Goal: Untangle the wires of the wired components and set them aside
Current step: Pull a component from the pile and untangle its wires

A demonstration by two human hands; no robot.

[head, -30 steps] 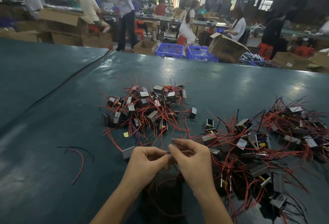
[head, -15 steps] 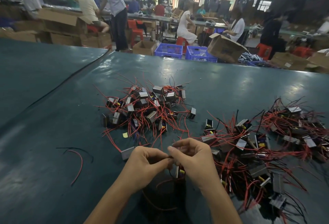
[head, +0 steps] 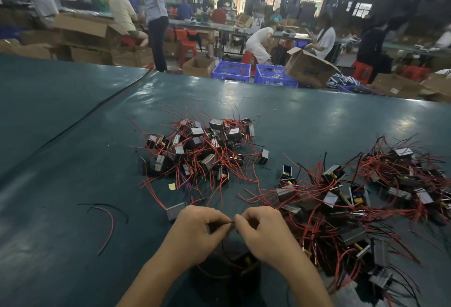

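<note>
My left hand [head: 195, 236] and my right hand [head: 264, 236] meet fingertip to fingertip low in the middle and pinch a thin dark wire [head: 230, 221] between them. That wire drops to a small dark component [head: 246, 259] hanging below the hands, partly hidden by my wrists. Straight ahead lies a pile of small metal-cased components with red wires [head: 202, 150]. A larger tangled heap of the same parts [head: 353, 204] spreads to the right of my right hand. One grey component [head: 174, 210] sits just above my left hand.
The dark green table [head: 73, 184] has a seam running diagonally at the left. Loose red and black wire pieces [head: 107, 221] lie to the left of my hands. A yellow scrap [head: 172, 186] lies near the pile. Beyond the far edge are blue crates [head: 231, 71], cardboard boxes and seated people.
Both hands have drawn closer to me and lower, still pinching the wire. The component under them now hangs lower, behind my wrists.
</note>
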